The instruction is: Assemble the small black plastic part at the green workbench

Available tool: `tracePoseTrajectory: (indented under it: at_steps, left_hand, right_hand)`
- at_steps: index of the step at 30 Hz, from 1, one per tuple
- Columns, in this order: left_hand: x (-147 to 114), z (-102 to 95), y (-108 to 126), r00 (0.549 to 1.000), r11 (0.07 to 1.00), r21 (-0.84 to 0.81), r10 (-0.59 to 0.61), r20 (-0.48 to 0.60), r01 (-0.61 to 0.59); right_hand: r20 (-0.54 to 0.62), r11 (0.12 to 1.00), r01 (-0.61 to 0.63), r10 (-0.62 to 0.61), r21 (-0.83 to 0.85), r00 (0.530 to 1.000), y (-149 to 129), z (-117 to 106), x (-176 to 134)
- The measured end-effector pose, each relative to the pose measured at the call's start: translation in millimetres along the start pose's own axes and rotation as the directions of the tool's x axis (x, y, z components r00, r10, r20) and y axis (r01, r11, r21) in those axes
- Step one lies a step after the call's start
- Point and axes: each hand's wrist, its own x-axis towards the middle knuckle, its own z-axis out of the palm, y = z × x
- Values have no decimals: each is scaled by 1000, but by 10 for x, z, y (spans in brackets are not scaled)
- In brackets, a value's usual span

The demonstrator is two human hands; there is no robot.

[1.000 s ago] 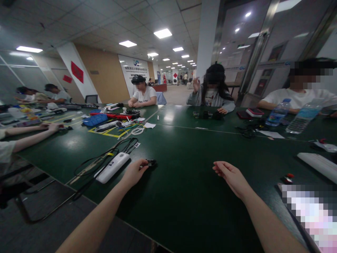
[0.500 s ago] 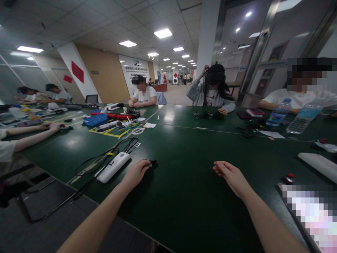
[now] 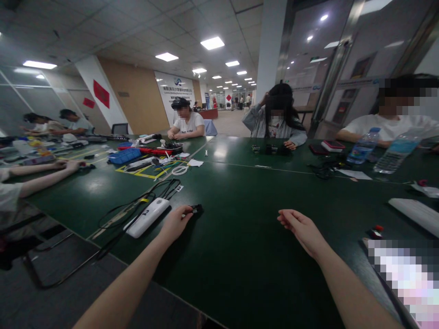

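Observation:
My left hand (image 3: 177, 222) is closed in a pinch over the dark green table (image 3: 233, 256), with thumb and fingertips on the near end of a small black object (image 3: 196, 209). A lighter patch shows on this object, but its kind is too small and dark to make out. Just left of that hand lies a white power strip (image 3: 148, 218) marked "2", with black cables around it. My right hand (image 3: 299, 228) rests near the table to the right, apart from everything. Its fingers are together and slightly curled, with nothing visible in them.
A phone-like pixelated screen (image 3: 404, 278), a small red-and-black item (image 3: 377, 231) and a white bar (image 3: 414, 214) lie at right. Two water bottles (image 3: 364, 145) stand beyond. A blue basket (image 3: 124, 156) sits back left. Other people sit around the table, one person's forearms (image 3: 48, 176) at left.
My left hand has shifted slightly left with the small black object, whose outer end is now tipped a little upward. My right hand has stayed in place.

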Motion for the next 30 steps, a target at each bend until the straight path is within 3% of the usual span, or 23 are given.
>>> tracePoseTrajectory:
  at_steps: [18, 25, 30]
  left_hand:
    - [-16, 23, 45, 997, 989, 129, 72, 3, -71]
    - [-19, 38, -25, 997, 997, -26, 73, -5, -73]
    - [45, 87, -180, 996, 994, -103, 21, -86, -29]
  right_hand:
    - [14, 1000, -4, 4, -23, 1000, 21, -24, 22]
    - [11, 1000, 7, -7, 0, 1000, 19, -11, 15]
    - [6, 1000, 4, -4, 0, 1000, 5, -3, 1]
